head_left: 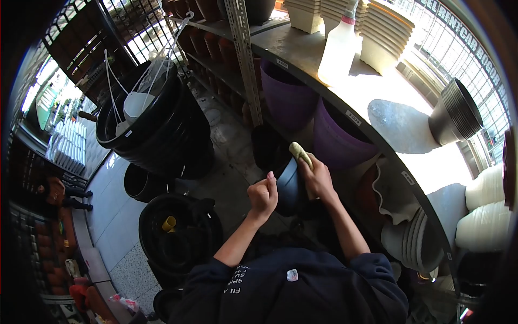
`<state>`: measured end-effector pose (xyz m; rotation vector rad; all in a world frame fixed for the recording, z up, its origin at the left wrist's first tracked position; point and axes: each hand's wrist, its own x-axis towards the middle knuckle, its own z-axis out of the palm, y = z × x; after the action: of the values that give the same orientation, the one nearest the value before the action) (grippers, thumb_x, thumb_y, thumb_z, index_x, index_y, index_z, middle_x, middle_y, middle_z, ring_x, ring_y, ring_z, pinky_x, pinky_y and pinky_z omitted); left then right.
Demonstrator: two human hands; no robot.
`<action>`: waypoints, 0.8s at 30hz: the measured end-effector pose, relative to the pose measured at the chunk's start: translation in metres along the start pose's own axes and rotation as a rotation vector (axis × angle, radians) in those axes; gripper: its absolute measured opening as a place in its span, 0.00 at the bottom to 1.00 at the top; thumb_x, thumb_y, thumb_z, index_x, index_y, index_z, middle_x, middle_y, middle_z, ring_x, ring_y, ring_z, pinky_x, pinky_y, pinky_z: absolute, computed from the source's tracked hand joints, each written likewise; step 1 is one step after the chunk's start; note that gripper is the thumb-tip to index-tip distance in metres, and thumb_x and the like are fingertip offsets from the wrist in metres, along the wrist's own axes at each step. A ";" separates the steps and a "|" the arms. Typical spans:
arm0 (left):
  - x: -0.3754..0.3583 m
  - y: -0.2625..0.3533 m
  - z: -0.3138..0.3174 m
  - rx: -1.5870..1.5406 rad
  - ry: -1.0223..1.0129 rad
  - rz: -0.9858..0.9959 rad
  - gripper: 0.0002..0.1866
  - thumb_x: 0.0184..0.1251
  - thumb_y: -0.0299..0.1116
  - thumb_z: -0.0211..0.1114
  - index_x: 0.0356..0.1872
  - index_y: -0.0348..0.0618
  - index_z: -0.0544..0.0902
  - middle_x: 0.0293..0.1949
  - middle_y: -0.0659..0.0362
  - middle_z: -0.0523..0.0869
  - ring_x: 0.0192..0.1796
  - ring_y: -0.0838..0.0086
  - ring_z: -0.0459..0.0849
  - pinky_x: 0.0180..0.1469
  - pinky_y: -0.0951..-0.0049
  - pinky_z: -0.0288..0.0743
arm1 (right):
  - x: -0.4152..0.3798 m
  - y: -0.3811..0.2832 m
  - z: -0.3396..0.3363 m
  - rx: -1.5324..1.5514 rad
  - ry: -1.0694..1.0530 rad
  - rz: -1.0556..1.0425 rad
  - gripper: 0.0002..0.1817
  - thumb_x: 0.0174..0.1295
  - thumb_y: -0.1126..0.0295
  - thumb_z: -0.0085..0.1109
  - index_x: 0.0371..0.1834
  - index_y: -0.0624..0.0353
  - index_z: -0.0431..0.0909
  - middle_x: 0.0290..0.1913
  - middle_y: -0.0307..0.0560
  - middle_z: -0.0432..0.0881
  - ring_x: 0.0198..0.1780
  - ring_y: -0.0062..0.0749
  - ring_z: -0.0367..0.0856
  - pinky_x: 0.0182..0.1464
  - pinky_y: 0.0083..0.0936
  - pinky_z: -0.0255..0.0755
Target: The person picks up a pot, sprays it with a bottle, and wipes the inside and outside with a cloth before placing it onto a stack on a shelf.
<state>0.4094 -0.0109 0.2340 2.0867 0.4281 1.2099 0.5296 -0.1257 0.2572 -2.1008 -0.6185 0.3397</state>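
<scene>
A dark blue-black pot (pixel 288 186) is between my two hands, in front of my body. My right hand (pixel 318 178) is closed round a yellowish-green cloth (pixel 300 153), which lies against the pot's right side and sticks up above its rim. At the pot's left side is my left hand (pixel 263 195), its fingers curled and its thumb pointing up; most of its grip on the pot is hidden.
A shelf (pixel 399 178) curves along the right with a spray bottle (pixel 339 51), stacked pots (pixel 456 113) and white bowls (pixel 485 216). Purple pots (pixel 340 135) stand beneath. Large black pots (pixel 167 129) are at left. A person (pixel 59 191) is far left.
</scene>
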 end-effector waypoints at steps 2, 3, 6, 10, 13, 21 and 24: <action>-0.002 0.002 -0.006 -0.005 -0.031 -0.024 0.26 0.69 0.31 0.52 0.06 0.40 0.66 0.06 0.55 0.66 0.07 0.64 0.66 0.13 0.68 0.52 | 0.009 0.038 0.007 0.240 -0.103 0.077 0.22 0.64 0.54 0.49 0.50 0.61 0.75 0.38 0.52 0.81 0.39 0.39 0.79 0.43 0.32 0.71; -0.002 -0.001 -0.008 0.028 -0.045 -0.023 0.27 0.70 0.32 0.51 0.06 0.38 0.65 0.06 0.55 0.64 0.07 0.66 0.66 0.14 0.69 0.52 | 0.014 0.056 0.010 0.358 -0.155 0.114 0.23 0.64 0.53 0.48 0.49 0.63 0.75 0.38 0.50 0.81 0.39 0.35 0.79 0.43 0.29 0.70; 0.001 -0.014 -0.011 -0.071 0.135 -0.210 0.29 0.72 0.35 0.50 0.07 0.36 0.63 0.05 0.57 0.61 0.08 0.74 0.61 0.15 0.69 0.50 | 0.005 0.076 0.008 0.714 -0.181 0.394 0.26 0.65 0.50 0.49 0.53 0.62 0.72 0.38 0.46 0.80 0.37 0.25 0.76 0.41 0.23 0.70; 0.010 -0.032 -0.025 -0.170 0.044 -0.541 0.30 0.71 0.46 0.52 0.09 0.36 0.67 0.07 0.64 0.62 0.15 0.82 0.58 0.20 0.72 0.51 | -0.019 0.127 0.027 1.135 -0.364 0.598 0.26 0.66 0.46 0.42 0.49 0.59 0.72 0.34 0.43 0.81 0.32 0.31 0.81 0.37 0.26 0.77; 0.009 -0.027 -0.028 -0.165 -0.383 -0.593 0.24 0.69 0.47 0.54 0.22 0.36 0.79 0.16 0.63 0.76 0.20 0.83 0.70 0.24 0.77 0.63 | -0.035 0.108 0.045 1.110 -0.135 0.755 0.23 0.67 0.51 0.44 0.53 0.59 0.71 0.42 0.44 0.80 0.41 0.32 0.80 0.44 0.29 0.75; 0.019 -0.045 -0.054 -1.062 -0.745 -1.250 0.18 0.67 0.38 0.54 0.49 0.31 0.75 0.46 0.51 0.82 0.48 0.68 0.82 0.53 0.67 0.75 | -0.019 0.119 0.021 0.263 -0.325 0.372 0.25 0.65 0.49 0.48 0.50 0.60 0.74 0.36 0.42 0.80 0.35 0.23 0.75 0.41 0.23 0.69; 0.003 -0.059 -0.041 -1.236 -0.680 -1.253 0.22 0.69 0.43 0.53 0.52 0.32 0.73 0.49 0.51 0.81 0.51 0.67 0.81 0.55 0.66 0.73 | -0.015 0.051 -0.016 0.046 -0.134 0.319 0.22 0.65 0.52 0.47 0.52 0.57 0.74 0.32 0.46 0.79 0.35 0.29 0.76 0.38 0.27 0.70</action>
<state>0.3787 0.0487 0.2088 0.6936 0.3738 -0.1150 0.5397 -0.1692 0.2245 -2.1436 -0.3458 0.6713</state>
